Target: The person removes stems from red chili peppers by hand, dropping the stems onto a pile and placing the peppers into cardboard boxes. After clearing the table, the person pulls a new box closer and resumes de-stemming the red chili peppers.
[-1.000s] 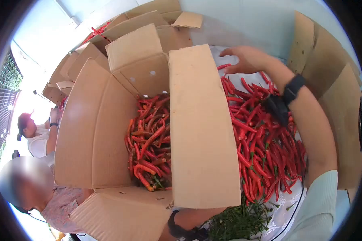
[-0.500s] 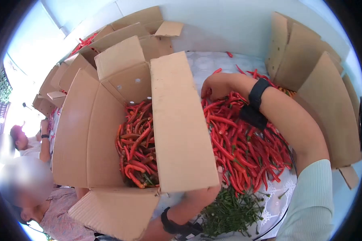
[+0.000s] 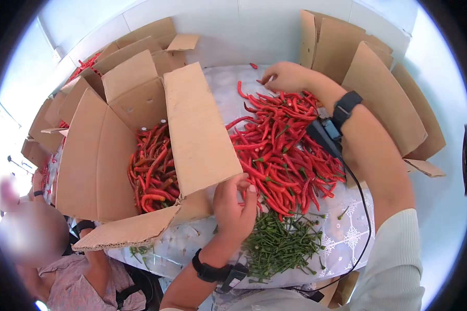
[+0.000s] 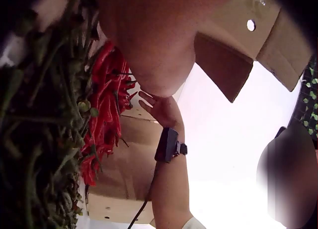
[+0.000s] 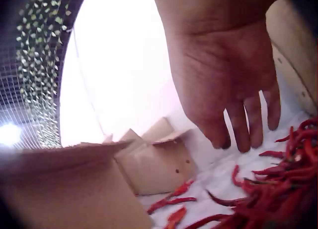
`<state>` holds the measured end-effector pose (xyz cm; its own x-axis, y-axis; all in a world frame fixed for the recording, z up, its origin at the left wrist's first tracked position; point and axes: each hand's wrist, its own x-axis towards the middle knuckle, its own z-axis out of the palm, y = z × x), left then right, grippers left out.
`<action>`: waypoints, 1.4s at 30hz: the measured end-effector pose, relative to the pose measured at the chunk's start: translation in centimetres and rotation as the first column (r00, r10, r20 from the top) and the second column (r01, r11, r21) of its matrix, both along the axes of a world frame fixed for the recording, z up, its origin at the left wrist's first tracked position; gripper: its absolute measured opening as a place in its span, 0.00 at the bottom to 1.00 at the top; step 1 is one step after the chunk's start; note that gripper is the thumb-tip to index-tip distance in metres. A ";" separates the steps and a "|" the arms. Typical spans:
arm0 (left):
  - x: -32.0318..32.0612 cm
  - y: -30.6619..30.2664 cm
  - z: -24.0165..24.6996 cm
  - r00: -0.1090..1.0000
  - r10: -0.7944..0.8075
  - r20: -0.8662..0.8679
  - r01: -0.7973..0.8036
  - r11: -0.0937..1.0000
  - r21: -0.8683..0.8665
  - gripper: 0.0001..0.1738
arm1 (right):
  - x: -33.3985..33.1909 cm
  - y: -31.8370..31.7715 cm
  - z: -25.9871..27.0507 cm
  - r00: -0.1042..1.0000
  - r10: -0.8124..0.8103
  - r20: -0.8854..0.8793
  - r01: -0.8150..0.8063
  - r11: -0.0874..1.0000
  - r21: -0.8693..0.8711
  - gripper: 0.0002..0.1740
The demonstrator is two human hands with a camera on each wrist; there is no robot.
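In the head view my right hand [image 3: 288, 78] reaches over the far edge of a heap of red chillies [image 3: 285, 150]. Its fingertips are right at a small red chilli [image 3: 261, 81] on the tablecloth. The right wrist view shows that hand's fingers [image 5: 241, 132] pointing down, straight and slightly spread. My left hand [image 3: 233, 210] is at the heap's near left side, below the corner of a box flap [image 3: 202, 129]. Its fingers bend towards the thumb and red shows between them; I cannot tell whether it grips a chilli. A pile of green stems [image 3: 283, 243] lies beside it.
An open cardboard box [image 3: 88, 160] holding darker chillies [image 3: 153, 168] stands left of the heap. More boxes [image 3: 145, 49] line the back left; another box [image 3: 384, 93] stands at the right. A cable [image 3: 366, 228] hangs from my right wrist. A person [image 3: 83, 280] sits at lower left.
The head view has turned, shifting the boxes left. My right hand moved onto the heap, then out to its far edge. My left hand, earlier mostly behind the flap, now shows.
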<state>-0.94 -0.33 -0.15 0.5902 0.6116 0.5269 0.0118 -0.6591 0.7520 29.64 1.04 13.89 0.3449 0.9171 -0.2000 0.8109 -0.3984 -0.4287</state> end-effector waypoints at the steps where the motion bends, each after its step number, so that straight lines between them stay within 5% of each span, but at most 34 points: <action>1: -0.1 -0.1 0.0 1.000 0.003 0.002 -0.003 1.000 0.015 0.13 | 1.4 0.2 -1.7 0.992 -0.068 0.104 0.062 0.996 0.058 0.27; 6: -0.1 -0.1 0.3 0.999 -0.033 0.035 0.033 0.999 0.001 0.12 | 3.5 -0.6 -10.0 0.927 -0.209 0.312 0.200 0.978 0.059 0.33; 14: 0.2 0.0 -0.3 0.999 0.010 0.047 -0.010 1.000 -0.014 0.11 | -0.3 -4.4 -7.3 0.997 0.071 -0.002 -0.071 0.996 -0.046 0.24; 17: 0.0 0.0 -0.1 0.998 0.016 0.057 -0.014 0.999 -0.045 0.10 | -2.5 -6.5 -5.8 0.998 0.012 -0.059 -0.013 1.000 -0.003 0.23; 18: 0.0 0.0 -0.1 0.997 0.014 0.071 -0.011 0.999 -0.043 0.10 | -3.9 -7.5 -5.5 0.994 -0.030 -0.106 0.050 0.980 0.191 0.22; 21: -0.1 0.1 -0.1 0.994 0.002 0.108 0.002 0.999 -0.036 0.10 | -6.6 -10.1 -5.4 0.885 -0.159 0.437 -0.180 0.749 0.637 0.19; 24: -0.1 -0.1 0.0 0.990 -0.015 0.141 0.022 0.999 -0.049 0.11 | -9.1 -12.5 -6.3 0.965 0.061 0.256 -0.169 0.889 0.426 0.19; 34: -0.2 -0.1 0.0 0.989 -0.023 0.143 0.043 0.990 -0.133 0.11 | -11.2 -12.9 -8.8 0.842 0.004 0.540 -0.320 0.809 0.492 0.12; 37: -0.2 -0.2 0.4 0.987 -0.020 0.159 0.041 0.991 -0.130 0.11 | -12.9 -12.6 -7.9 0.995 -0.066 0.079 -0.029 0.553 0.833 0.10; 40: -0.3 -0.6 0.7 0.986 -0.054 0.158 0.069 0.994 -0.090 0.11 | -14.9 -13.5 -6.5 0.820 0.188 -0.540 0.497 0.233 0.836 0.09; 42: -0.4 -0.9 1.3 0.984 -0.099 0.146 0.109 0.992 -0.060 0.11 | -15.2 -15.3 -7.4 0.854 -0.014 -0.521 0.495 0.332 0.803 0.09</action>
